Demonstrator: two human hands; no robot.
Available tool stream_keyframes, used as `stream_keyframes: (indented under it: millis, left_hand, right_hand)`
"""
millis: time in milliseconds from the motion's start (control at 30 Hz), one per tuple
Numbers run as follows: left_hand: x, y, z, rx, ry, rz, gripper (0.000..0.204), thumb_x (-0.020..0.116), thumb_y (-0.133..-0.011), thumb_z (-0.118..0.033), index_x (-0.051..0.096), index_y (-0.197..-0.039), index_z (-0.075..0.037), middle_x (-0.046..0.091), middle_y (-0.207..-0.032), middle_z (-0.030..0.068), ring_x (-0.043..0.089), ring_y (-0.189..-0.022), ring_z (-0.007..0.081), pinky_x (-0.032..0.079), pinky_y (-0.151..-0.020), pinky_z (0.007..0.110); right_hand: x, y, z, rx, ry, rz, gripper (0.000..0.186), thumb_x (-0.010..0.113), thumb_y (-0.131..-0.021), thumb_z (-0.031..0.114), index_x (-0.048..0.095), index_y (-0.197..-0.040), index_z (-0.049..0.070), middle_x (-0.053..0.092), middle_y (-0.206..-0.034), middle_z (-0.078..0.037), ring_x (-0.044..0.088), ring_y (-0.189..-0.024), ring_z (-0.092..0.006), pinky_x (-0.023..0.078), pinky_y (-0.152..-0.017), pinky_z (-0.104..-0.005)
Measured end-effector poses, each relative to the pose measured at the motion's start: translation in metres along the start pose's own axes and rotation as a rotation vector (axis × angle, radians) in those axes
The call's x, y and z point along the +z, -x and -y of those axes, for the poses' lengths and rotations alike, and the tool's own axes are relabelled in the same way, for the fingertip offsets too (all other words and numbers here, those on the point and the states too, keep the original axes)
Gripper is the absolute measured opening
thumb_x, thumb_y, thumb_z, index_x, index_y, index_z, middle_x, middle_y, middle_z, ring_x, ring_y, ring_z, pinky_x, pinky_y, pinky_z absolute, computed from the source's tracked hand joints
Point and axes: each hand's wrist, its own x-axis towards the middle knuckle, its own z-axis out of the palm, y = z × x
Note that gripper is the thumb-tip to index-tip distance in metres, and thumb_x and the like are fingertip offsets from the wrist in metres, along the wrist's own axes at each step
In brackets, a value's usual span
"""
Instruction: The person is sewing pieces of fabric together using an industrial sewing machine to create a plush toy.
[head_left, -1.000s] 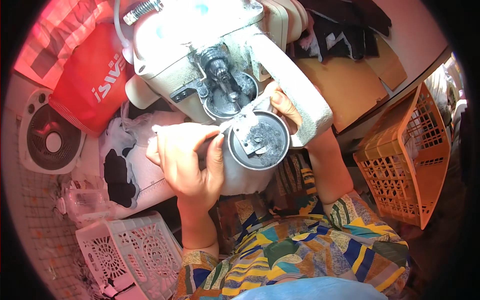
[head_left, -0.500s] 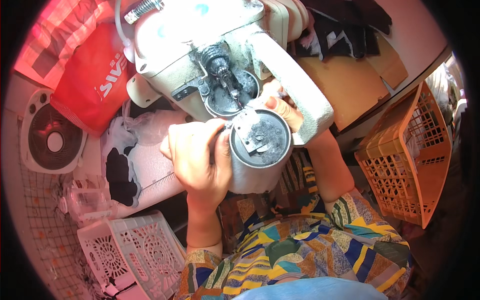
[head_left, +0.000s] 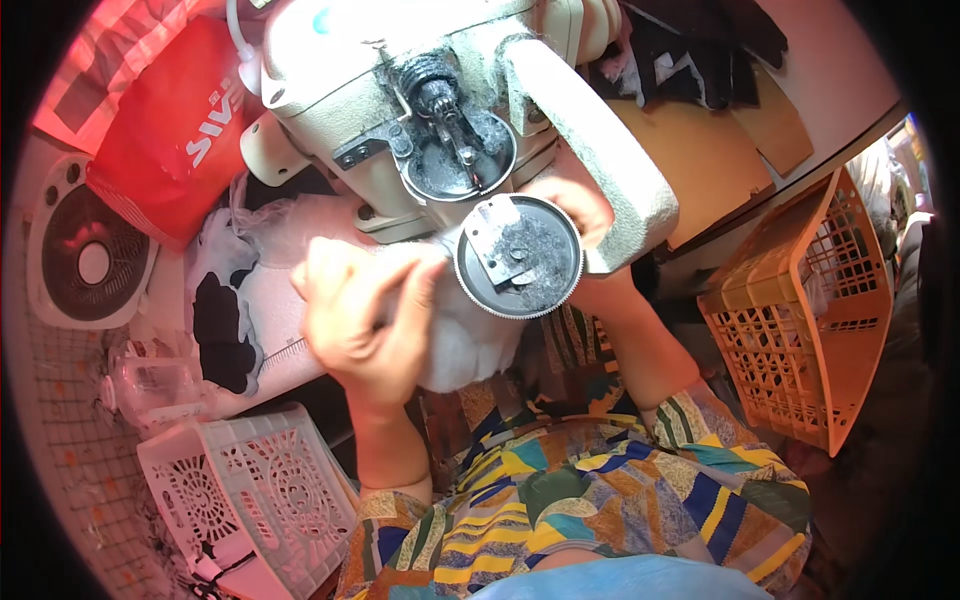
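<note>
A pale sewing machine (head_left: 345, 115) stands in front of me, its needle mechanism dark and dusted with lint. Below the mechanism lies a toothed round feed disc (head_left: 545, 262) with a small metal plate and grey fluff on it. White fluffy cloth (head_left: 465, 350) hangs under and left of the disc. My left hand (head_left: 365, 305) is at the disc's left, thumb and forefinger pinched at the cloth's upper edge. Behind the disc's right side, beside the machine's curved arm, is my right hand (head_left: 580, 205); it is blurred and its fingertips are hidden.
A red bag (head_left: 175, 130) and a fan (head_left: 92, 262) stand at the left. Dark cloth pieces (head_left: 225, 330) lie near a ruler marking. A white plastic basket (head_left: 270, 490) is at lower left, an orange crate (head_left: 790, 340) at right. Cardboard (head_left: 690, 170) lies behind the machine arm.
My left hand has drawn away from the disc, leftward, and the white cloth has shifted left too. My right hand's fingers have slipped further behind the disc. The whole view has shifted slightly.
</note>
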Motion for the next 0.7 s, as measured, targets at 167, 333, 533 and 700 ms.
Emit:
stream_keyframes:
  millis: [167,333,533,700]
  left_hand:
    - [-0.002,-0.016,0.003,0.063,0.040,-0.102,0.017,0.078,-0.065,-0.008,0.068,-0.078,-0.006,0.048,-0.064,-0.0001,0.043,-0.062,0.0164,0.031,-0.065,0.028]
    - [0.002,-0.017,0.000,0.106,0.042,-0.110,0.016,0.078,-0.065,-0.009,0.069,-0.079,-0.006,0.047,-0.065,-0.0004,0.042,-0.063,0.0158,0.030,-0.065,0.028]
    - [0.006,-0.016,0.004,0.105,0.049,-0.144,0.015,0.077,-0.067,-0.011,0.069,-0.079,-0.007,0.047,-0.064,-0.0004,0.041,-0.063,0.0158,0.029,-0.066,0.028]
    - [0.007,-0.013,0.005,0.084,0.055,-0.141,0.015,0.077,-0.068,-0.010,0.069,-0.080,-0.007,0.052,-0.067,-0.0004,0.042,-0.064,0.0161,0.030,-0.066,0.028]
  right_hand:
    - [-0.004,-0.017,-0.005,-0.069,-0.056,0.045,0.025,0.067,-0.086,0.019,0.064,-0.095,-0.004,0.066,-0.088,-0.006,0.059,-0.078,-0.0095,0.049,-0.072,-0.0253]
    - [-0.001,-0.015,-0.005,-0.065,-0.063,-0.059,0.021,0.067,-0.085,0.016,0.064,-0.093,-0.003,0.066,-0.087,-0.004,0.059,-0.080,-0.0083,0.049,-0.072,-0.0250]
    - [0.003,-0.019,-0.001,-0.108,-0.034,-0.091,0.021,0.068,-0.084,0.016,0.064,-0.093,-0.003,0.066,-0.086,-0.003,0.058,-0.079,-0.0073,0.049,-0.072,-0.0244]
    - [0.005,-0.020,0.000,-0.052,-0.100,-0.087,0.018,0.068,-0.084,0.014,0.064,-0.092,-0.002,0.066,-0.086,-0.003,0.058,-0.079,-0.0062,0.048,-0.070,-0.0234]
